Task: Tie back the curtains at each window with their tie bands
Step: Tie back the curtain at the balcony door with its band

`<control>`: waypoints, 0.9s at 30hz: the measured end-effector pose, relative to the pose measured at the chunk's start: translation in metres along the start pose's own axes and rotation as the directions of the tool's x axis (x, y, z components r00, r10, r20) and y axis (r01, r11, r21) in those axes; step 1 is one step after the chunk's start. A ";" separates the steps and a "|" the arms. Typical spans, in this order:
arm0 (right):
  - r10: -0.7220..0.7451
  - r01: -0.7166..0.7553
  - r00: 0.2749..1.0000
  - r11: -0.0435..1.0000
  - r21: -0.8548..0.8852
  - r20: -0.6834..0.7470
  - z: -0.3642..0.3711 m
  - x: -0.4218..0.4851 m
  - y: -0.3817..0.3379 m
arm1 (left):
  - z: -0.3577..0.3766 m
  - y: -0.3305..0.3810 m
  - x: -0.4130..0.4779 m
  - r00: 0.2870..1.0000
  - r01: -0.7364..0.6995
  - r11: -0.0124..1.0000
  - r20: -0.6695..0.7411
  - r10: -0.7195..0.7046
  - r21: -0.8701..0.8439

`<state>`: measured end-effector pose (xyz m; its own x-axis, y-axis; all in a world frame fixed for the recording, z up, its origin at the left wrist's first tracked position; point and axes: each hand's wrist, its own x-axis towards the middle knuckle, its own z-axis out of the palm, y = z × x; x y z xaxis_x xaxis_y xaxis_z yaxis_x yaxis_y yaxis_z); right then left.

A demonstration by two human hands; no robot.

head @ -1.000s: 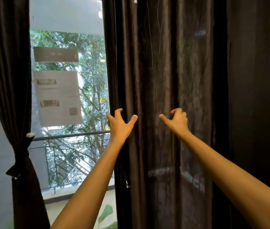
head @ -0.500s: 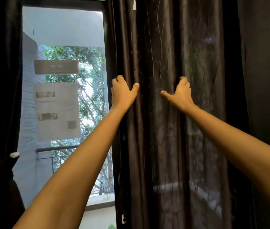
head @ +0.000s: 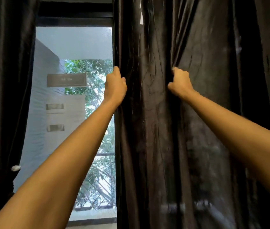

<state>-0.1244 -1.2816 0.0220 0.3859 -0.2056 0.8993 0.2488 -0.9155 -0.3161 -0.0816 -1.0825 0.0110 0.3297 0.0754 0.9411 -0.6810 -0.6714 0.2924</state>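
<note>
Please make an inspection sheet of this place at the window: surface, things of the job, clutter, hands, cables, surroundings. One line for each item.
Surface: nothing seen; no table or floor in view.
Job's things: right dark curtain hangs loose, not tied; left dark curtain is gathered low by a dark tie band.
Clutter: nothing seen.
Hands: left hand grips the right curtain's inner edge; right hand is closed on a fold further right; both arms raised.
Cables: nothing seen.
Surroundings: window glass carries stuck paper notices, text blurred; a railing and green trees outside; a small white object beside the left curtain, unclear what.
</note>
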 end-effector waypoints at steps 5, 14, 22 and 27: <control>-0.171 0.159 0.979 0.981 0.114 0.108 0.022 0.008 -0.058 | -0.004 -0.022 0.005 1.000 0.004 0.996 0.009 -0.003 -0.086; -0.439 0.340 0.880 0.848 0.407 0.180 0.048 0.000 -0.157 | -0.022 -0.042 0.007 0.987 0.074 0.993 -0.134 -0.086 -0.094; -0.194 0.193 0.981 0.978 -0.073 -0.006 0.037 -0.005 -0.076 | -0.005 -0.022 -0.008 0.997 -0.055 0.997 -0.051 0.052 -0.054; -0.038 -0.030 0.968 0.964 -0.264 -0.246 0.013 -0.010 -0.017 | 0.010 0.000 -0.009 0.996 -0.091 0.995 -0.010 0.091 -0.027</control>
<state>-0.1208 -1.2595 0.0144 0.1457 -0.2499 0.9573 -0.0058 -0.9678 -0.2518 -0.0779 -1.0905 0.0011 0.2599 0.0212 0.9654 -0.7256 -0.6553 0.2097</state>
